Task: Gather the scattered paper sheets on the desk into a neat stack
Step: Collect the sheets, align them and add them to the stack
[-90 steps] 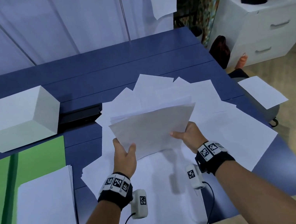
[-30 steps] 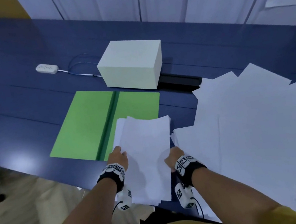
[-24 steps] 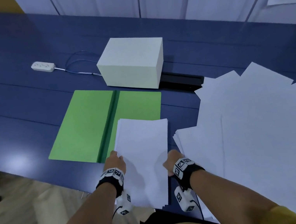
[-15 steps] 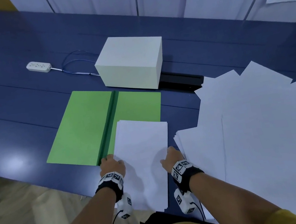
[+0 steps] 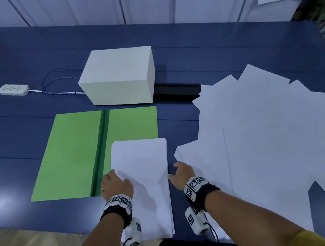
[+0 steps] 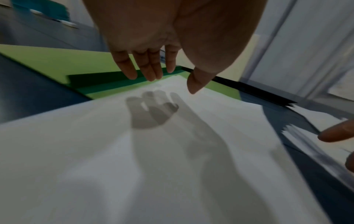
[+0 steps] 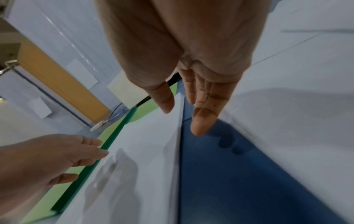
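Note:
A squared-up stack of white paper (image 5: 145,181) lies at the desk's near edge, its far end over the right half of a green folder (image 5: 73,154). My left hand (image 5: 114,183) hovers above the stack's left edge (image 6: 172,151), fingers (image 6: 151,68) straight, holding nothing. My right hand (image 5: 181,174) is just off the stack's right edge (image 7: 153,151), fingers (image 7: 203,115) straight over bare blue desk (image 7: 239,174). Several scattered white sheets (image 5: 271,144) overlap to the right.
A white box (image 5: 118,76) stands behind the folder beside a black cable slot (image 5: 176,93). A white power strip (image 5: 13,90) and its cable lie at the far left. The desk's front edge runs just below the stack.
Both hands carried a held bundle of sheets left onto the stack by the folder, squared its edges, then let go. The fingers now stand straight and off the paper.

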The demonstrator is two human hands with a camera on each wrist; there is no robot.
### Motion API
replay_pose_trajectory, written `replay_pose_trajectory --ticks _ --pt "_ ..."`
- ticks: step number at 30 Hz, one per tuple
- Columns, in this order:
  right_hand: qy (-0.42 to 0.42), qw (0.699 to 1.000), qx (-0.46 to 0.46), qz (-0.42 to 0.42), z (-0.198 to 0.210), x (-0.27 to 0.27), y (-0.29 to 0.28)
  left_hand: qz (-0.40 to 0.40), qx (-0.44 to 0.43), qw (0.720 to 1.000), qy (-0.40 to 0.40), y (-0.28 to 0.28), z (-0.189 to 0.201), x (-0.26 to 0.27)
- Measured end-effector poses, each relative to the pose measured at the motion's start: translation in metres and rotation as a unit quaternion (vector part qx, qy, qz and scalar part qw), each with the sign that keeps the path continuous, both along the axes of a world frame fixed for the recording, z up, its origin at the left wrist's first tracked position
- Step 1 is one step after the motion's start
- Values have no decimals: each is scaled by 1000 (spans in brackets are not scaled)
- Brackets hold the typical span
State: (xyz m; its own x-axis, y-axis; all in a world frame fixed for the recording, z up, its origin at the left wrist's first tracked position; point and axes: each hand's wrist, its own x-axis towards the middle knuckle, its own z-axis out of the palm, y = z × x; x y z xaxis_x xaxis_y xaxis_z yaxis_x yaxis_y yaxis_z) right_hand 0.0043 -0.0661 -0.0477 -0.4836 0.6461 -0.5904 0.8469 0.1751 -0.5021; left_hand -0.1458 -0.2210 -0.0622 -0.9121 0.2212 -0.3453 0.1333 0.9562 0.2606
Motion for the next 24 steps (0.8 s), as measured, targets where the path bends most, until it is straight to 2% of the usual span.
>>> replay_pose_trajectory --ticks 3,6,8,12,15,17,20,24 --pt "27 997 17 -64 6 30 34 -60 64 996 -8 37 5 14" --pt "5 993 39 -112 8 75 77 -119 148 979 -68 81 4 38" --pt "-24 989 66 -132 7 112 105 -155 168 966 -119 112 7 61" --pt "-130 973 106 -156 0 193 150 -220 124 944 -213 166 10 118" --pt "-199 957 111 -182 -4 249 173 -248 50 930 -268 197 6 155" --pt "-217 947 118 -204 -8 283 187 -244 25 925 -291 213 1 176" --pt "-219 937 125 -240 -16 326 206 -212 13 934 -288 232 -5 202" --pt "-216 941 149 -215 -29 360 224 -158 26 948 -274 256 -10 230"
